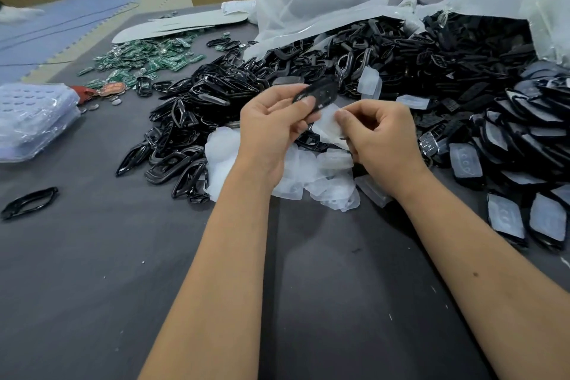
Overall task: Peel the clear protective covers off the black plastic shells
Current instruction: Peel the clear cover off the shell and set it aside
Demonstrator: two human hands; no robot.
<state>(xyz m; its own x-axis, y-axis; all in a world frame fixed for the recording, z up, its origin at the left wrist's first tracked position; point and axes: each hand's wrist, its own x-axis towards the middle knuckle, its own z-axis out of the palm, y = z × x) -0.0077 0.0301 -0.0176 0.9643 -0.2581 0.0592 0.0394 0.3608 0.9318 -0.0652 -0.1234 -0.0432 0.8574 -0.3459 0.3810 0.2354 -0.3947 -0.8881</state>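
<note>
The left hand point(271, 120) grips a black shell point(317, 94) steady so the right hand point(379, 130) can pinch its clear cover point(330, 123), seemingly half peeled away.

Left hand point(271, 120): raised, fingers curled, thumb pressed forward in a pinching grip. Right hand point(381, 130): raised beside it, thumb and forefinger pinched. Forearms bare, converging.

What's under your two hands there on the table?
Under the left hand and right hand lies a heap of clear covers on the grey table. The wrists hide part of it.
</note>
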